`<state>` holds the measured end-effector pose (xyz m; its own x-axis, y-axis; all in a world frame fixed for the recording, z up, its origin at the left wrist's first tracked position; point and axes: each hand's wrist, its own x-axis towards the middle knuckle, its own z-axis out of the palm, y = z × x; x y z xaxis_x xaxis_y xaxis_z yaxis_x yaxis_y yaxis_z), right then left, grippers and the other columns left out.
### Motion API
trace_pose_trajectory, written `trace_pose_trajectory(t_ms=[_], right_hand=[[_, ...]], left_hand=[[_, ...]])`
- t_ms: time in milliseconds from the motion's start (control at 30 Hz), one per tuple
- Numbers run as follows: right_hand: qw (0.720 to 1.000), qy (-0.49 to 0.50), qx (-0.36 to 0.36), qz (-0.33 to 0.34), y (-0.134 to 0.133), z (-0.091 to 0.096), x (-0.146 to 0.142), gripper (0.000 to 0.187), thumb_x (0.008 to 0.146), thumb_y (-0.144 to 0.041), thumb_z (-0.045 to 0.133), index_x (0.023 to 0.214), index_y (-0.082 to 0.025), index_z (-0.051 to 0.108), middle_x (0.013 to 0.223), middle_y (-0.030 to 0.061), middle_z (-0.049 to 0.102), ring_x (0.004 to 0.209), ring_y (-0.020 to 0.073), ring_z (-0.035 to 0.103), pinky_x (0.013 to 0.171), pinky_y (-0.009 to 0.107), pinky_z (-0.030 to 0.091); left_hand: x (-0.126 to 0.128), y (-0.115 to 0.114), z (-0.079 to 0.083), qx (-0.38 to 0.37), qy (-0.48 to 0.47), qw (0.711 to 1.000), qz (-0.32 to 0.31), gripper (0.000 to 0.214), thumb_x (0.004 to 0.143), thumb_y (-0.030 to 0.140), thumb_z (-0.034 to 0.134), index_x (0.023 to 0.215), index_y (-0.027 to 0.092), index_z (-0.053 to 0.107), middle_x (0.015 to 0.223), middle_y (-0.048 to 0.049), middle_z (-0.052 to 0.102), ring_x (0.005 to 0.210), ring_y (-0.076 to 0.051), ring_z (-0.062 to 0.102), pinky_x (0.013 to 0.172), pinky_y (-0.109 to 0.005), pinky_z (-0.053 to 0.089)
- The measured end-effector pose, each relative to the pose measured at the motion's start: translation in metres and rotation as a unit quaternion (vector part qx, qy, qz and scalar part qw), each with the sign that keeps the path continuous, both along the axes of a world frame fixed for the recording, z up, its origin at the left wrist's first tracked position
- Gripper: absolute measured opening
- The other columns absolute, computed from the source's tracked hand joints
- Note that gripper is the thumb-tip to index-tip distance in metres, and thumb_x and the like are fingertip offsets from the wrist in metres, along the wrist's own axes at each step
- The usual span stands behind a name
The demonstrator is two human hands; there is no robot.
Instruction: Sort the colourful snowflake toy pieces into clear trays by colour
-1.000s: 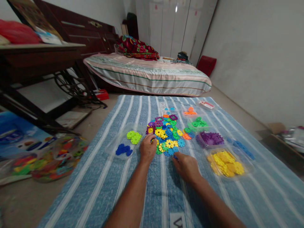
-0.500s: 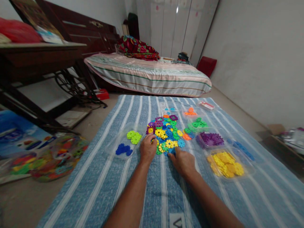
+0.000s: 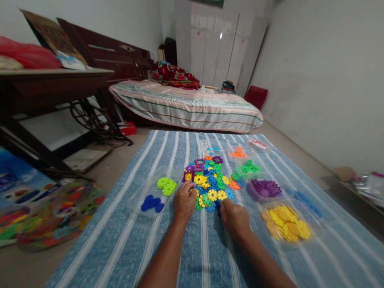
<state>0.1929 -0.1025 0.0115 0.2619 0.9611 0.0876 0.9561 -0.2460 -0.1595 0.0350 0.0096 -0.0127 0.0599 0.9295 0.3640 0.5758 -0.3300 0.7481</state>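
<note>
Centre frame, on the striped mat (image 3: 120, 240), the left hand (image 3: 184, 202) and right hand (image 3: 235, 218) rest curled on the near edge of the mixed pile (image 3: 210, 180) of flower-shaped pieces. Whether either grips 1 cannot be told. Judged: picking stage; separating 1 piece calls for a clean pinch.

left hand (image 3: 184, 203) grip unclear, toy bag (image 3: 51, 218) blurred

A striped blue mat (image 3: 180, 248) carries loose plastic discs (image 3: 210, 182) and trays (image 3: 285, 226).
</note>
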Motion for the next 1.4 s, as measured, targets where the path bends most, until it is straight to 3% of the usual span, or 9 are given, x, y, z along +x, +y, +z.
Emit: trace_pose_trajectory(t_ms=[200,367,467,700,833,900,1000,1233,1400], right_hand=[[0.996,0.031,0.087,0.014,0.006,0.007,0.010,0.032,0.093,-0.029,0.043,0.076,-0.021,0.069,0.060,0.0038,0.069,0.051,0.0146,0.060,0.051,0.027,0.025],[0.995,0.046,0.082,0.040,0.031,0.023,0.020,0.032,0.093,-0.029,0.045,0.074,-0.020,0.069,0.060,0.0028,0.067,0.053,0.0131,0.060,0.052,0.025,0.026],[0.997,0.026,0.055,0.045,0.065,0.045,0.027,0.033,0.094,-0.030,0.044,0.077,-0.019,0.070,0.067,0.0050,0.070,0.061,0.0148,0.064,0.054,0.025,0.030],[0.998,-0.036,0.048,-0.010,0.186,0.118,0.049,0.036,0.095,-0.034,0.041,0.099,-0.018,0.074,0.100,0.0151,0.073,0.093,0.0233,0.067,0.071,0.028,0.042],[0.997,-0.028,0.058,-0.034,0.216,0.130,0.056,0.041,0.096,-0.039,0.041,0.103,-0.014,0.073,0.105,0.0185,0.072,0.097,0.0255,0.066,0.074,0.029,0.043],[0.997,-0.022,0.059,-0.036,0.210,0.125,0.055,0.040,0.096,-0.037,0.039,0.103,-0.016,0.073,0.104,0.0165,0.072,0.097,0.0238,0.066,0.074,0.028,0.043],[0.998,-0.015,0.051,-0.024,0.180,0.109,0.048,0.038,0.096,-0.034,0.040,0.100,-0.018,0.074,0.101,0.0126,0.074,0.095,0.0208,0.067,0.072,0.025,0.041],[0.997,0.060,0.038,-0.020,0.061,0.047,0.044,0.033,0.094,-0.035,0.046,0.090,-0.022,0.075,0.084,0.0076,0.075,0.079,0.0182,0.068,0.062,0.024,0.036],[0.994,0.091,-0.028,-0.056,0.010,0.017,0.046,0.032,0.093,-0.031,0.047,0.112,-0.022,0.070,0.089,0.0078,0.076,0.087,0.0199,0.070,0.067,0.023,0.039]], left_hand=[[-0.001,0.001,-0.001,0.000,0.010,1.000,0.000,0.026,0.077,0.024,0.048,0.087,0.019,0.072,0.112,-0.0102,0.072,0.111,-0.024,0.064,0.102,-0.040,0.048],[-0.001,0.000,-0.001,0.001,0.012,1.000,0.007,0.026,0.078,0.025,0.048,0.087,0.019,0.072,0.113,-0.0104,0.072,0.111,-0.024,0.065,0.102,-0.040,0.049],[-0.002,-0.001,-0.002,0.002,0.013,1.000,0.011,0.025,0.078,0.024,0.049,0.087,0.020,0.072,0.114,-0.0090,0.072,0.110,-0.023,0.065,0.102,-0.039,0.049],[-0.002,-0.004,-0.002,-0.001,0.014,1.000,0.018,0.024,0.078,0.019,0.050,0.087,0.021,0.073,0.115,-0.0076,0.072,0.109,-0.022,0.065,0.101,-0.040,0.049],[-0.001,-0.004,-0.003,0.001,0.011,1.000,0.019,0.024,0.077,0.018,0.051,0.088,0.022,0.073,0.115,-0.0067,0.072,0.109,-0.021,0.065,0.100,-0.039,0.050],[0.000,-0.004,-0.004,0.002,0.011,1.000,0.017,0.023,0.077,0.018,0.052,0.087,0.022,0.073,0.114,-0.0070,0.072,0.108,-0.021,0.066,0.100,-0.039,0.050],[0.001,-0.003,-0.004,0.001,0.009,1.000,0.017,0.022,0.077,0.018,0.052,0.086,0.022,0.072,0.113,-0.0068,0.072,0.108,-0.021,0.065,0.101,-0.039,0.049],[0.004,-0.003,0.001,-0.014,0.012,1.000,0.004,0.023,0.078,0.020,0.051,0.088,0.020,0.072,0.115,-0.0084,0.071,0.111,-0.023,0.064,0.102,-0.040,0.048],[0.004,-0.002,0.003,-0.011,0.016,1.000,0.002,0.025,0.078,0.022,0.050,0.089,0.019,0.072,0.114,-0.0094,0.071,0.111,-0.023,0.063,0.103,-0.040,0.047]])
